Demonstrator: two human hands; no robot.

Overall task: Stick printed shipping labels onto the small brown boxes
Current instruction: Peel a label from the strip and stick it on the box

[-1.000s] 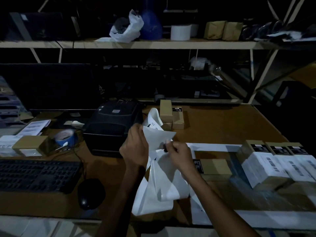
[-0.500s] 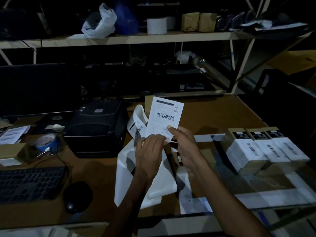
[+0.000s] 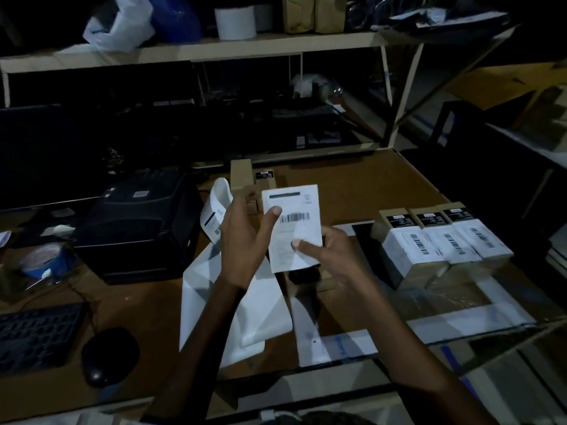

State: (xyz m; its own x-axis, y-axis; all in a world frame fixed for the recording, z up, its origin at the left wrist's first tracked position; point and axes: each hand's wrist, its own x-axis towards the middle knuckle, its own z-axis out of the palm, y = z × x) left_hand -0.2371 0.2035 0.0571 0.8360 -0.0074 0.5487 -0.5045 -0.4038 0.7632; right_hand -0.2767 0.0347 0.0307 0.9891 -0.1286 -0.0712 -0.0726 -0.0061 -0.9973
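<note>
White paper label (image 3: 293, 227), barcode up, held above the tabletop (image 3: 352, 185) between both hands: left hand (image 3: 245, 240) with thumb curled onto its left edge, right hand (image 3: 329, 256) pinching the lower right corner. Best kept taut by opposite corners, lowered square onto the bare brown box (image 3: 306, 277) apparently lying in shadow just beneath, pressed from one edge outward to avoid creases. Three labelled boxes (image 3: 441, 243) at 3 o'clock, black printer (image 3: 138, 225) at 9, spent backing strip (image 3: 236, 305) at 6, two more brown boxes (image 3: 248, 176) at 12. Dim room, cluttered shelf (image 3: 214, 50) beyond.
</note>
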